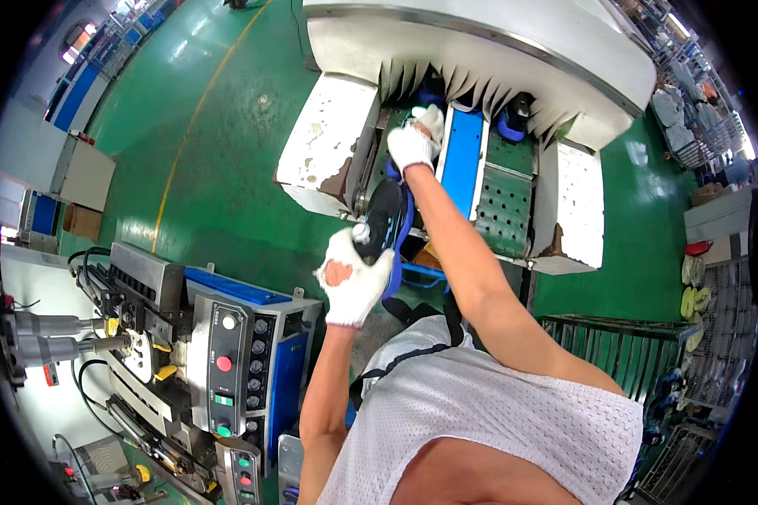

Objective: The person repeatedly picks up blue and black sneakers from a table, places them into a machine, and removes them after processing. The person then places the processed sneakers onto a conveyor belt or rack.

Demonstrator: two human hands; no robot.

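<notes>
My left hand (354, 278), in a white glove with a hole on its back, is closed round a black shoe (386, 210) with a blue sole. The shoe is tilted, its long side running away from me. Farther off, my right hand (417, 141), also gloved in white, has its fingers curled over the left lane of a machine's perforated green conveyor (507, 198). What it grips is mostly hidden by the glove; a bit of blue shows beside the wrist. Another dark shoe (515, 116) with a blue sole lies on the right lane, by the strip curtain.
The large white machine (480, 34) has a strip curtain and a blue centre strip (463, 160). A press with a button panel (225, 362) stands close on my left. A dark green rack (619, 345) is at my right. Green floor (227, 126) lies left of the machine.
</notes>
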